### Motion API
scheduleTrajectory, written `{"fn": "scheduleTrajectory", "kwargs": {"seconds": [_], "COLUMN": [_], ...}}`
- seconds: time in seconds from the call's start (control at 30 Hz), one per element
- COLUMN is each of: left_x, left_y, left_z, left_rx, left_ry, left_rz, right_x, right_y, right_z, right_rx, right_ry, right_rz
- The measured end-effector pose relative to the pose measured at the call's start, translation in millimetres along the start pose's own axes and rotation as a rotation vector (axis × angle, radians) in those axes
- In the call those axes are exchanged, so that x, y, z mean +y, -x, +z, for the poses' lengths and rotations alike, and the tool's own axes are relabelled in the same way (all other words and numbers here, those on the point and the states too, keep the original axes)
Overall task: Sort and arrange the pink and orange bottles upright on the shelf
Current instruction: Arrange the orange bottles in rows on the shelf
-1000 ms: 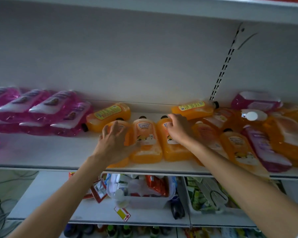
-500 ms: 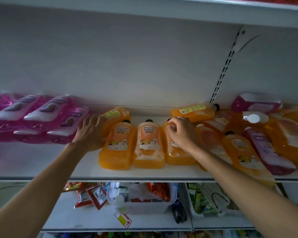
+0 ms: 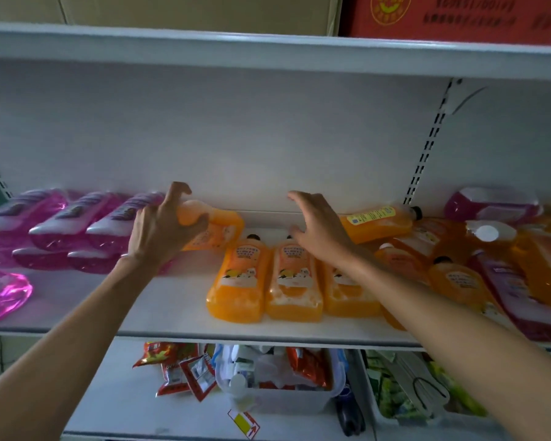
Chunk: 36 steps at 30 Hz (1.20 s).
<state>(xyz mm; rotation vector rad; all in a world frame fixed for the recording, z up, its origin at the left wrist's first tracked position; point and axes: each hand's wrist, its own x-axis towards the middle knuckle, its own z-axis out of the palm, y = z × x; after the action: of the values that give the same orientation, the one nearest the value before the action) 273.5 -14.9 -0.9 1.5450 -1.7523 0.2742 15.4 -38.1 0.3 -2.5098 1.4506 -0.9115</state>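
Orange bottle in grip: your left hand (image 3: pixel 159 233) has its fingers (image 3: pixel 179 188) curled round one end of an orange bottle (image 3: pixel 218 229), left of frame centre, at the back of the shelf (image 3: pixel 159 310).
Long axis: it runs across the frame, left to right and slightly tilted. The held end is at the left and the cap is not visible.
Contact below: you cannot tell whether the bottle's far end rests on the shelf.
Right hand: your right hand (image 3: pixel 320 232) hovers with fingers apart, holding nothing, over the cap ends of three orange bottles (image 3: pixel 295 278) lying flat side by side, caps toward the back wall.
Nearer hand: the left has the bottle. The right is just beside its free end and looks best placed to steady it while you stand it up.
Pink bottles (image 3: pixel 77 224): stacked lying down at the left of the frame, touching your left hand's side.
Mixed heap (image 3: pixel 458 275): orange and pink bottles jumbled at the right.
Writing: a yellow-labelled bottle (image 3: pixel 376 219) lies crosswise right of centre. Its print, the orange labels and the red carton (image 3: pixel 452 17) at upper right are too blurred to read.
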Motion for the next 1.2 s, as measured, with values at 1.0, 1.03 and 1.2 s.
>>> {"fn": "scheduleTrajectory", "kwargs": {"seconds": [1.0, 1.03, 1.2], "left_x": [79, 79, 75], "left_y": [87, 87, 89], "left_z": [20, 20, 28], "left_rx": [-0.523, -0.53, -0.445], "left_ry": [0.13, 0.145, 0.19], "left_rz": [-0.168, -0.173, -0.23], "right_x": [-17, -13, 24], "right_y": [24, 24, 45], "right_z": [29, 27, 5], "right_rx": [-0.209, -0.185, -0.187], "right_ry": [-0.106, -0.039, 0.272], "right_rz": [0.532, 0.533, 0.638]}}
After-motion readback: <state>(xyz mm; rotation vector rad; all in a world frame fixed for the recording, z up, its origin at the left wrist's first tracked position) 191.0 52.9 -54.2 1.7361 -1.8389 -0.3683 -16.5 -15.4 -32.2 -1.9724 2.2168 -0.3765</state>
